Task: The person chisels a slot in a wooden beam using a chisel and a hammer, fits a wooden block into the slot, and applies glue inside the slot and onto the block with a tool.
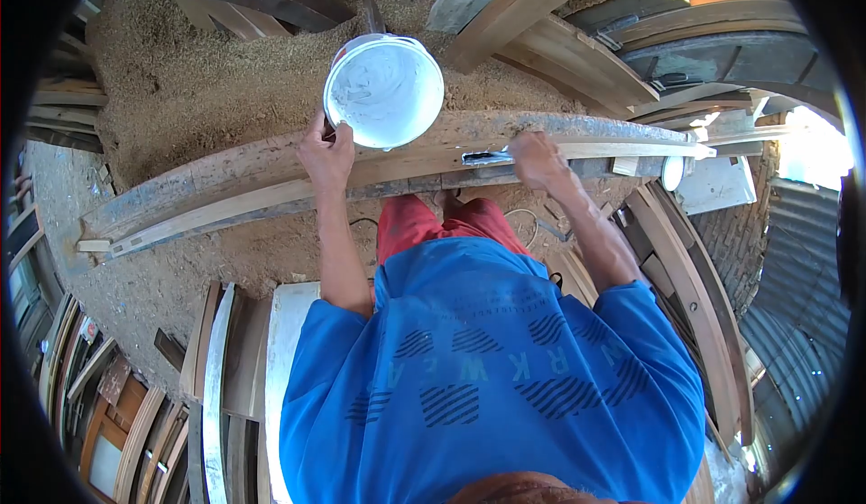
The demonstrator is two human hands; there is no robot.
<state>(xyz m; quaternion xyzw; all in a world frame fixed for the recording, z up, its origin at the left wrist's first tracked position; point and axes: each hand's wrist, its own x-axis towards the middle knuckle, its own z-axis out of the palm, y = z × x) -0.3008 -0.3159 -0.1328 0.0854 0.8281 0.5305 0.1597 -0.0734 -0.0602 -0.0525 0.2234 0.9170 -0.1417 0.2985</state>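
My left hand grips the near left rim of a white plastic bucket. The bucket is tilted toward me, and a whitish paste coats its inside. Closed around its handle, my right hand holds a putty knife whose flat blade points left. That blade is over or against a long curved wooden beam, just right of the bucket; I cannot tell whether it touches. The beam runs across in front of my knees. The knife's handle is hidden in my fist.
Sawdust covers the ground beyond the beam. Curved planks lean at the upper right, and more timber lies at the right. A white round lid or tub sits near the beam's right end. Stacked wood stands lower left.
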